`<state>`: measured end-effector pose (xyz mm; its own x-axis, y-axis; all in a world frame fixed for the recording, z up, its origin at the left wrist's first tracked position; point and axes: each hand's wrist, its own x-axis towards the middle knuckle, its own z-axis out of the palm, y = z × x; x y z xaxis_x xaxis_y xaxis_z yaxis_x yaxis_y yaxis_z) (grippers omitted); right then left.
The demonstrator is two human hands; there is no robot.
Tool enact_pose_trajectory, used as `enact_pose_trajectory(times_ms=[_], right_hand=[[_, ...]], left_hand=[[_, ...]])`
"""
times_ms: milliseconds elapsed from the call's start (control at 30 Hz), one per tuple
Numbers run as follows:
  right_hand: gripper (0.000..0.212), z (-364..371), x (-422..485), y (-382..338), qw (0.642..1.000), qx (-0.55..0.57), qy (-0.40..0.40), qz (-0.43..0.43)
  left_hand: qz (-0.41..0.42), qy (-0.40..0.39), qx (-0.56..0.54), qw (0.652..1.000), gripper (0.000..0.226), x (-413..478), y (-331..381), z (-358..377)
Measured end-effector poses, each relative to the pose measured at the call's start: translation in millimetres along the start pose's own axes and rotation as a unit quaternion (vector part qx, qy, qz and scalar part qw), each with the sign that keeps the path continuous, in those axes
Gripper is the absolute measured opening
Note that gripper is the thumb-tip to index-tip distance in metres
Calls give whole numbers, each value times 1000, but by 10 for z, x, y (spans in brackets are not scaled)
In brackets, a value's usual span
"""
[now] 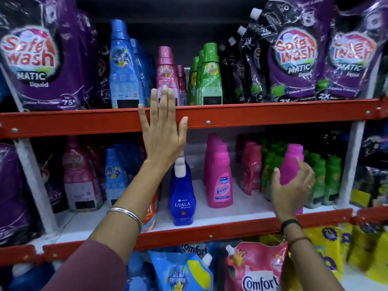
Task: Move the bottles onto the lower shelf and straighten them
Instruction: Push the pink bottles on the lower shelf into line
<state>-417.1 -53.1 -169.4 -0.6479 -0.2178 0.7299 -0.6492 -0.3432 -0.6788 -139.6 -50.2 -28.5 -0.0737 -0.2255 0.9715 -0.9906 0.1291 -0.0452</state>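
My left hand [162,131] is flat and open with fingers apart, raised in front of the red upper shelf rail [252,116]. Its fingertips reach the base of a pink bottle [167,68] standing on the upper shelf between a tall blue bottle [122,70] and green bottles [210,76]. My right hand [291,194] wraps a plain pink bottle [292,162], upright at the front right of the white lower shelf [231,208]. A row of pink Vanish bottles [219,181] and a blue Ujala bottle [182,196] stand to its left.
Purple Safewash pouches [35,59] fill both ends of the upper shelf. Small pink bottles [251,171] and green bottles [327,179] crowd the lower shelf behind my right hand. Comfort pouches [256,269] sit on the shelf below. A white upright [348,160] bounds the bay on the right.
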Motion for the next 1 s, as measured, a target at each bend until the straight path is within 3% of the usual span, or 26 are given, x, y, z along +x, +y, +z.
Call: enact_pose_trajectory(times_ms=[167, 267, 400, 700, 1000], right_hand=[[92, -74, 156, 342, 986, -101, -92, 92], [102, -46, 126, 468, 967, -153, -163, 120], [94, -22, 73, 523, 950, -204, -197, 134], [83, -135, 1, 265, 957, -211, -176, 97], [83, 55, -543, -344, 955, -142, -257, 37]], left_hand=[[-3, 7, 10, 1000, 65, 7, 4, -8], [-5, 4, 18, 1000, 65, 7, -3, -15], [-4, 7, 26, 1000, 66, 13, -11, -18], [-1, 18, 27, 999, 65, 11, -15, 14], [8, 31, 24, 999, 65, 5, -32, 37]])
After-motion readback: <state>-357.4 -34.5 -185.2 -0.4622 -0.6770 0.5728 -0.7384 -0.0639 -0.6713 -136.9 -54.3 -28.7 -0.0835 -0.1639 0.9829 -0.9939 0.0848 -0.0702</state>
